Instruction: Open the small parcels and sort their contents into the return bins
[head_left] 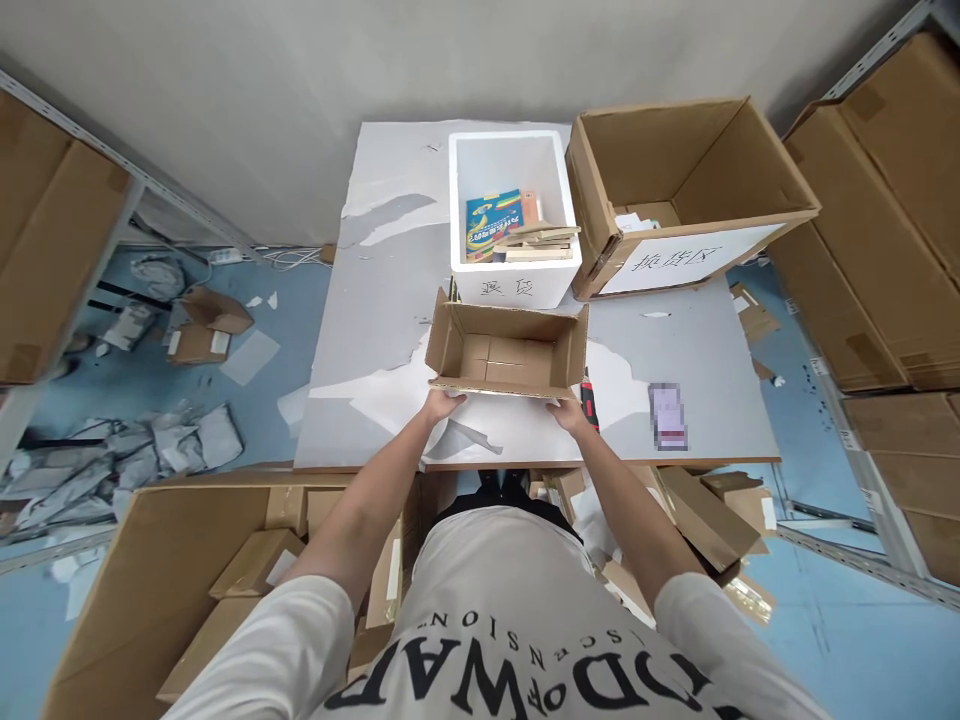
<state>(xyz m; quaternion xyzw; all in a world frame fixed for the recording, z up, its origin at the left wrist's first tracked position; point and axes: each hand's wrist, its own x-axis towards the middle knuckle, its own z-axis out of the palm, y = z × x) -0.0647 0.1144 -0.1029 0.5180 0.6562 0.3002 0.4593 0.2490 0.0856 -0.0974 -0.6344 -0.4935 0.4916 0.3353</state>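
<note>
A small open cardboard box [517, 322] is in front of me on the table, its inside bare and its flaps standing up. My left hand [444, 405] is closed on its near left corner. The near right corner is in the grip of my right hand [566, 413]; some fingers of both hands are hidden by the box. Just right of the box lies a red-and-black utility knife [589, 402], close to my right hand. Behind the box stands a white foam bin [517, 288] with several books [493, 222] in it.
A large cardboard carton [690, 262] with a handwritten label stands at the table's back right. A blurred pinkish item [667, 416] lies on the table [720, 400]. Below me is a big carton [187, 520] of boxes. Shelves with cartons flank both sides; grey parcels [150, 450] lie left.
</note>
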